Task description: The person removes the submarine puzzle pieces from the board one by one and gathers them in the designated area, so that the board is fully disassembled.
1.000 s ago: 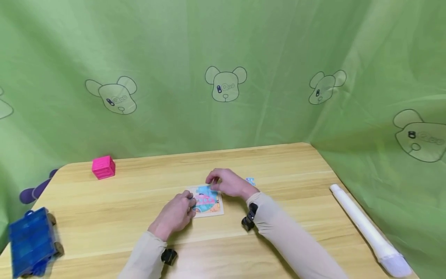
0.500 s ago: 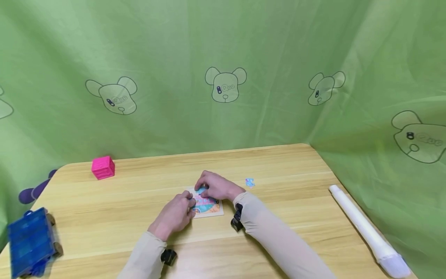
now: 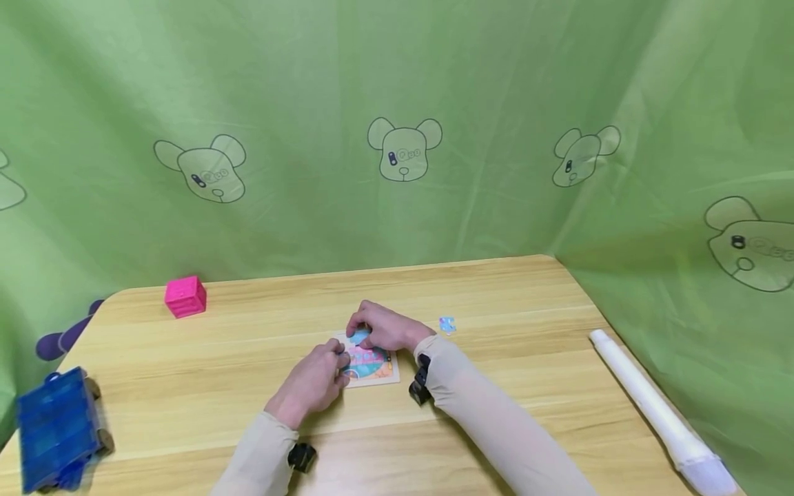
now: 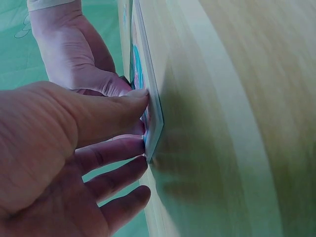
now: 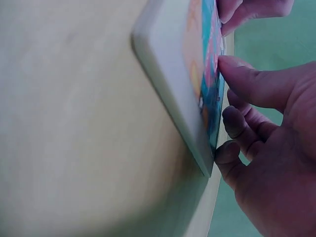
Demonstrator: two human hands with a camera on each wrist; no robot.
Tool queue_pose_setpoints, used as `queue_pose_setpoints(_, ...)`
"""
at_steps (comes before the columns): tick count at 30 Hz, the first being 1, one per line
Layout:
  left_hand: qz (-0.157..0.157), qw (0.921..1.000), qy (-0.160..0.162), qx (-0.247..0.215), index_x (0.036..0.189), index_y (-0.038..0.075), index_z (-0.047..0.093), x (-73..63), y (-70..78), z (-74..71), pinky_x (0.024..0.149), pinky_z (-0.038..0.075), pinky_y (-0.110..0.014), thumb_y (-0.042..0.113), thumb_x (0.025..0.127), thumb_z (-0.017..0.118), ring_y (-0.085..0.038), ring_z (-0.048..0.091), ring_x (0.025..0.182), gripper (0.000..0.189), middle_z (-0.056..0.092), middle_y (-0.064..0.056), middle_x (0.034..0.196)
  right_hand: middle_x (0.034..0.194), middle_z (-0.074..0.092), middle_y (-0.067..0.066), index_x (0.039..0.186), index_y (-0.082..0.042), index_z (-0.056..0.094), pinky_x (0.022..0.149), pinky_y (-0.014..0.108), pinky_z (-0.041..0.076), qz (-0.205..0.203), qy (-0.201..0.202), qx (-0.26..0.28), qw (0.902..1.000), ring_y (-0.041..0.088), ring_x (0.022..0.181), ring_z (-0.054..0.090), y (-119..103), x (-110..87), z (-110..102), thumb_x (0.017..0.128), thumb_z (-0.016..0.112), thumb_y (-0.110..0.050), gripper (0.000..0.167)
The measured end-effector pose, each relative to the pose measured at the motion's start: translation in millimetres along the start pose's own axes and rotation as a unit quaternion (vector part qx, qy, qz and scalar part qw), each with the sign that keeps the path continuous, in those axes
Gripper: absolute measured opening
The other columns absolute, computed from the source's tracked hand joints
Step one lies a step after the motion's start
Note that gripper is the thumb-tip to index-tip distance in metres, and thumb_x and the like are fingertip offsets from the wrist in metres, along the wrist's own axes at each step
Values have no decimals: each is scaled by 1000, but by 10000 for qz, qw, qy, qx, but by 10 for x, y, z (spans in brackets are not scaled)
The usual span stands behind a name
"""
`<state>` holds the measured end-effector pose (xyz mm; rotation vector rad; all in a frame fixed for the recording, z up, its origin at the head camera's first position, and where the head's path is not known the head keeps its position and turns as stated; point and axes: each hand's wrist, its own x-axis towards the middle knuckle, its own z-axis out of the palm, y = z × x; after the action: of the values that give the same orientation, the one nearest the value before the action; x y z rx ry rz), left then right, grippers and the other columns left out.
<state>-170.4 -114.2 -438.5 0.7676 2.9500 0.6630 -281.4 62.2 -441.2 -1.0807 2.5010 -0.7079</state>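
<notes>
Left to right on a pale wood-grain table (image 3: pixel 496 296): the left edge of a flat, pale-framed picture puzzle (image 3: pixel 375 381) is touched by the left hand (image 3: pixel 313 380), thumb and fingers fairly straight. Light, even pressure is best applied there, so that nothing slides. The puzzle's far part is touched by the right hand (image 3: pixel 387 328), fingers bent; whether anything is pinched cannot be told. Straight downward pressure is advisable, edges matched. Farther right, a small, thin blue-and-pink jigsaw piece (image 3: pixel 447 325) is seen lying apart.

Person wears beige slvs (image 3: pixel 499 424) w/ blk wrist cams (image 3: pixel 302 457)
</notes>
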Motion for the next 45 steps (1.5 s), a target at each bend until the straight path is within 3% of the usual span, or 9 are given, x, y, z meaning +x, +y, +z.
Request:
queue_pose_setpoints(6,64,10000,47,27,88,4,65,1,5,-2,89,53,-46,0,86,72,-35,58,94,8,56,-15,109,101,50,7,106,-9,69,82,30,43,-169,-44,249,9995,21,93,47,-10,-12,-28,86,73,-1,22)
queue_pose_setpoints(12,81,9999,83,17,85,6,64,4,-2,13,87,53,-45,1,85,73,-33,58,92,10,56,-13,107,102,52,5,104,-12,67,87,34,41,-282,19,317,9991,21,97,45,5,-33,-28,85,73,-3,22)
queue_pose_setpoints(19,-8,10000,75,-12,88,5,65,5,-6,11,90,52,-45,1,87,72,-36,59,96,8,56,-14,110,107,58,1,112,-13,66,94,33,42,-43,142,350,9993,18,103,50,32,-40,-10,88,73,-7,25)
queue_pose_setpoints(29,-33,10000,47,29,90,3,66,5,1,10,90,52,-44,1,87,72,-35,59,95,7,56,-14,109,96,60,-3,107,-10,68,85,27,48,294,190,513,9981,13,91,56,42,7,-20,86,74,-2,23)
queue_pose_setpoints(39,-59,10000,32,30,96,1,69,9,-2,17,95,51,-46,0,87,71,-38,59,100,9,57,-16,113,91,56,0,102,-13,69,78,28,48,170,287,668,9972,14,85,53,103,3,-39,86,74,-2,20)
queue_pose_setpoints(45,-79,9999,13,95,97,0,69,3,5,16,94,51,-46,1,87,71,-38,59,99,10,57,-17,114,92,61,1,103,-9,70,79,28,50,88,276,1059,9940,15,86,56,102,-7,-47,87,69,4,20)
